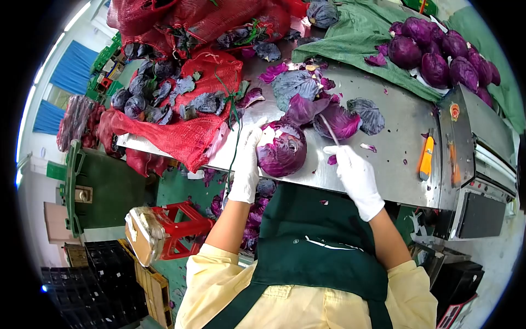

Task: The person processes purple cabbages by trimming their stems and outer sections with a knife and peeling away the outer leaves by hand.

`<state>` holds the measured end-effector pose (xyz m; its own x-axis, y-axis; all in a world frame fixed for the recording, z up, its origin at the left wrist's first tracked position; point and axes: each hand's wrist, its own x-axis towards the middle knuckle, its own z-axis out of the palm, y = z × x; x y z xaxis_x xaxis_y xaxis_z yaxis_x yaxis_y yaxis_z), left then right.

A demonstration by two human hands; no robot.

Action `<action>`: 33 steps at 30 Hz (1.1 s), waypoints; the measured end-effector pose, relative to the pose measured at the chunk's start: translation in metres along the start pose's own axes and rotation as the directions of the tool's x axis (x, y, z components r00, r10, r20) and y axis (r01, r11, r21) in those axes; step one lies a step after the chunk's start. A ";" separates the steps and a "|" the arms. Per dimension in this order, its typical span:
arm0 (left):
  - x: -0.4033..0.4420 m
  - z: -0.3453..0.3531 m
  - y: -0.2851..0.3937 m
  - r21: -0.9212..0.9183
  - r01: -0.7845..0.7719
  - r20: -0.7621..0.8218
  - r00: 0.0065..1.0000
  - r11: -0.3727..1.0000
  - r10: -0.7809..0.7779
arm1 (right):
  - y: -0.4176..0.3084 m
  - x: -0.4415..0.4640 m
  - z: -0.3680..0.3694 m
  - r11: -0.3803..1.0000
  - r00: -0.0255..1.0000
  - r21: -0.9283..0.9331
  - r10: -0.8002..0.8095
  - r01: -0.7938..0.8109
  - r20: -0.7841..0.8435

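Observation:
A peeled red cabbage (282, 149) rests at the near edge of the steel table. My left hand (246, 162), in a white glove, grips its left side. To the right of the cabbage my right hand (355, 174), also gloved, is closed around a thin knife (330, 129) whose blade points up and away, over a loose purple leaf (342, 122). Another leaf (301, 108) lies against the top of the cabbage. Dull outer leaves (293, 88) lie behind it, and one more (367, 114) lies further right.
Red mesh sacks (203, 22) and unpeeled cabbages (134, 104) occupy the left. Peeled cabbages (435, 68) are piled on green cloth (350, 41) at the back right. An orange cutter (426, 159) lies near a steel machine (466, 137). A red stool (183, 227) stands below left.

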<state>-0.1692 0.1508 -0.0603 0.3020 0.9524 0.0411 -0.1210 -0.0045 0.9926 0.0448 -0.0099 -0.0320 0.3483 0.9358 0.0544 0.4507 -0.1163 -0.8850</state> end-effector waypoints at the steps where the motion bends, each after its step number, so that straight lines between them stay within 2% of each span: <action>1: -0.001 -0.002 0.001 0.009 -0.032 0.034 0.999 0.999 0.032 | -0.003 -0.003 0.001 1.000 1.000 0.006 0.005 -0.006 0.025; 2: -0.002 -0.004 0.002 0.020 -0.029 0.033 0.999 0.999 0.028 | -0.004 -0.006 0.004 1.000 0.999 0.014 0.014 -0.015 0.050; 4: -0.006 -0.001 0.003 -0.070 -0.003 0.057 0.998 0.998 0.007 | -0.003 -0.008 0.011 0.999 0.996 0.049 -0.016 0.012 0.082; 6: -0.005 -0.002 -0.002 -0.155 0.086 0.079 0.994 0.984 -0.075 | -0.002 -0.007 0.014 0.996 0.993 0.071 -0.052 0.045 0.108; 9: -0.008 0.016 0.015 -0.116 0.127 0.047 0.991 0.985 -0.122 | -0.001 -0.005 0.015 0.997 0.991 0.083 -0.017 0.006 0.131; 12: 0.001 0.019 0.015 -0.141 0.127 0.103 0.988 0.982 -0.113 | -0.001 -0.008 0.006 0.990 0.992 0.122 -0.076 0.063 0.103; 14: 0.007 0.014 0.010 -0.125 0.122 0.135 0.985 0.985 -0.105 | -0.002 -0.010 -0.006 0.998 0.966 -0.055 -0.022 0.037 0.257; 18: 0.006 0.015 0.015 -0.095 0.143 0.172 0.977 0.985 -0.126 | 0.011 -0.018 -0.001 1.000 0.973 -0.010 -0.015 0.018 0.230; 19: 0.007 0.016 0.016 -0.095 0.144 0.172 0.977 0.985 -0.126 | 0.010 -0.017 0.000 0.978 0.973 -0.108 -0.161 0.180 0.166; 20: 0.007 0.016 0.017 -0.018 0.074 0.197 0.978 0.997 -0.069 | 0.009 -0.015 0.000 0.920 0.943 -0.213 -0.311 0.330 0.118; 21: 0.008 0.016 0.018 0.057 -0.001 0.226 0.974 0.998 -0.012 | 0.010 -0.013 0.000 0.919 0.942 -0.212 -0.314 0.333 0.119; 23: 0.008 0.015 0.018 0.047 0.024 0.242 0.970 0.999 -0.035 | 0.011 -0.010 -0.002 0.829 0.907 -0.370 -0.392 0.420 0.153; 24: 0.008 0.015 0.018 0.036 0.052 0.262 0.963 0.998 -0.060 | 0.012 -0.010 -0.002 0.828 0.906 -0.368 -0.393 0.423 0.155; 26: 0.009 0.015 0.018 0.086 0.013 0.268 0.963 0.996 -0.036 | 0.013 -0.010 -0.004 0.929 0.953 -0.230 -0.257 0.289 0.159; 29: 0.009 0.018 0.016 0.095 -0.015 0.284 0.959 0.995 -0.013 | 0.004 -0.012 -0.011 0.895 0.936 -0.292 -0.287 0.338 0.204; 33: 0.006 0.019 0.020 0.110 0.000 0.302 0.953 0.994 -0.034 | 0.032 -0.029 -0.023 0.884 0.915 -0.274 -0.315 0.379 0.251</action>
<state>-0.1521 0.1506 -0.0378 0.5776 0.8153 0.0400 -0.0162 -0.0375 0.9992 0.0676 -0.0487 -0.0516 -0.0293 0.9767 0.2126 0.7553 0.1609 -0.6353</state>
